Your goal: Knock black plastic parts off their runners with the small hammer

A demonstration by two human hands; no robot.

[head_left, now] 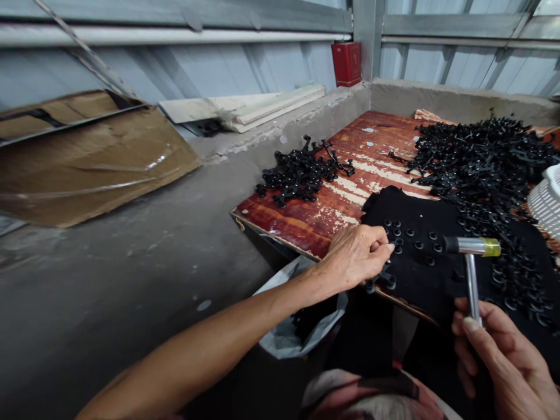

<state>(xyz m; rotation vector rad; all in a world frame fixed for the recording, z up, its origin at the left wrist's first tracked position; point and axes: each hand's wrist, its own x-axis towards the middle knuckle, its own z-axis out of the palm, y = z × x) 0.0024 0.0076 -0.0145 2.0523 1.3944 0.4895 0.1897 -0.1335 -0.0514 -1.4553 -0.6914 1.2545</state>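
My left hand (359,255) is closed in a pinch over the black cloth (409,204), its fingertips on a small black plastic part (392,243). Just below that hand, a black piece with round ends (390,282) lies at the near edge of the cloth. Several small round black caps (419,245) are spread to the right of my fingertips. My right hand (496,344) grips the handle of a small two-faced mallet (471,274), with one black face and one clear yellow face. Its head is raised over the cloth, touching nothing I can see.
A reddish worn board (301,224) carries a small pile of black parts (301,172) at left and a large pile (485,154) at back right. A white basket (546,201) stands at the right edge. Below the board's near edge sits an open white bag (280,341). Cardboard (96,163) lies left.
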